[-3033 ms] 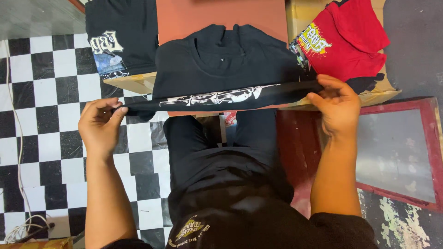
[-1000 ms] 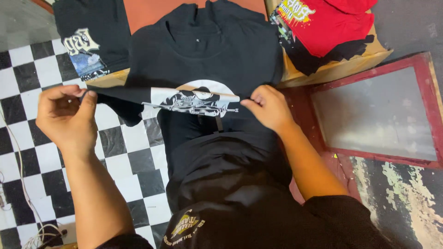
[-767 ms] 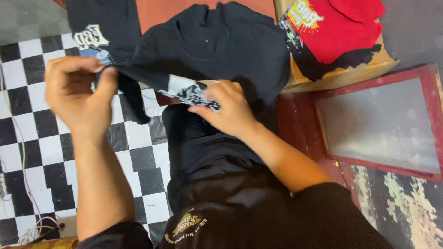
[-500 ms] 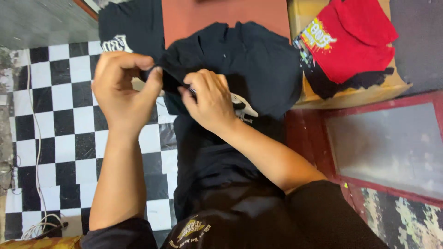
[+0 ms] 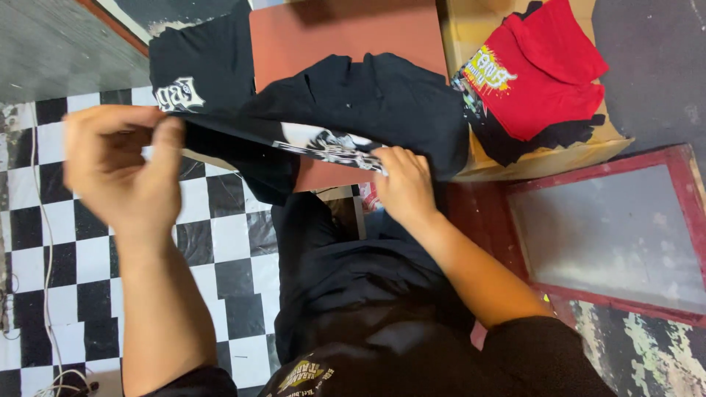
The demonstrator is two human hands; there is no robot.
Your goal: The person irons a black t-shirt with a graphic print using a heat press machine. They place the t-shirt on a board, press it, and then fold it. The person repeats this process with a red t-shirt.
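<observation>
Head view, looking down. A black T-shirt with a white graphic print lies partly on a reddish-brown desk, its lower part drawn toward the person. The left hand is raised over the checkered floor, its grip pinching the shirt's folded edge between thumb and fingers. The right hand presses its grip together on the same fold, just beside the white print and at the desk's near edge.

Change: half a second ago the two hands were almost touching at the fold's middle; now they stand well apart, and the cloth between them is drawn into a taut band. Judged from this, the fold is being stretched straight again after a brief gathering, so the work on this shirt looks mid-course rather than finished.

Edges and room: a second black shirt with a white print lies at the desk's left end, just beside the held one. To the right, a cardboard box carries a red T-shirt over dark cloth, touching the held shirt's right shoulder. A red-framed panel lies on the floor, right of the person's arm. Open room lies mainly to the left, over the floor tiles, where a thin white cable runs.
</observation>
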